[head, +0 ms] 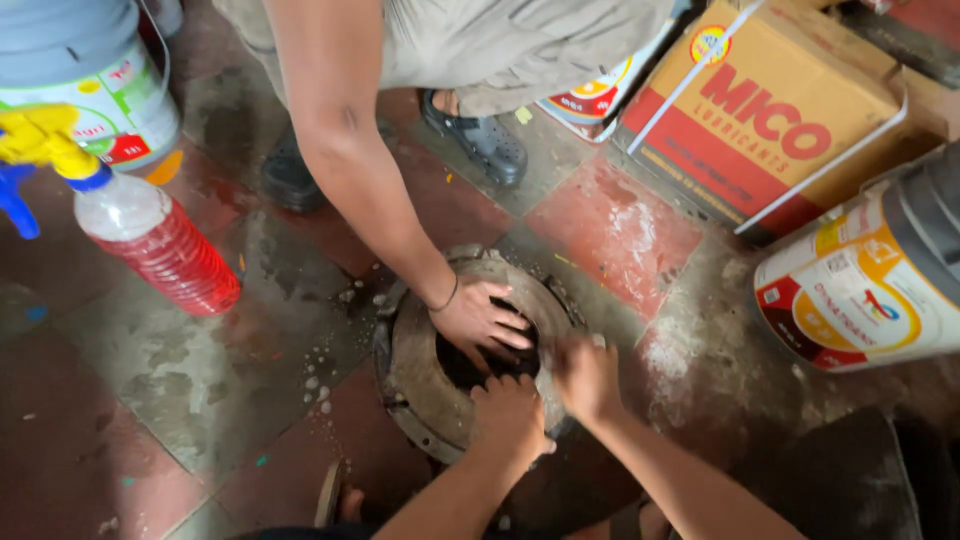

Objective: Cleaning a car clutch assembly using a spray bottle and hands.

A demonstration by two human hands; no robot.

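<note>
Three hands on one round metal ring (425,385), dirty, rusty, flat on tiled floor (200,400). Left hand (510,415) fingers curled over ring's inner edge; right hand (588,378) fingers closed on rim. Co-worker's hand (482,322) spread at centre hole. One spray bottle (150,245), red liquid. Two plastic buckets (860,290). One cardboard box (770,110).

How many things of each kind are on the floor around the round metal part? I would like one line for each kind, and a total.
Round metal part, under both of the person's hands: 1
Spray bottle with red liquid: 1
Buckets: 2, one top left, one at the right
Cardboard box: 1
Total: 5
</note>
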